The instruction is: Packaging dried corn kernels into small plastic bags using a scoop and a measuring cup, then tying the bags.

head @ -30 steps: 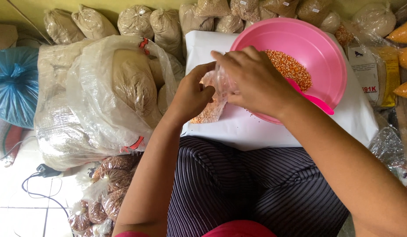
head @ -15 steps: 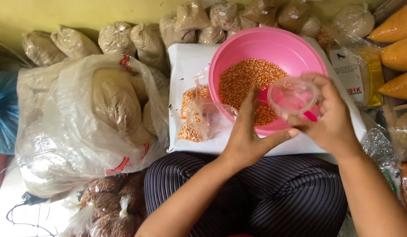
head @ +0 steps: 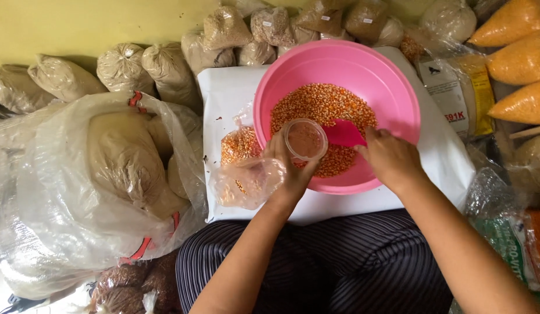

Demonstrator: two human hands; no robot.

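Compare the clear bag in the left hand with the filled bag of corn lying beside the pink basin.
The open clear bag is held up over the pink basin by the left hand, its mouth stretched round; the filled corn bag lies on the white surface. The held bag looks empty; the lying one is packed with orange kernels. Both are thin clear plastic. The right hand grips the pink scoop.
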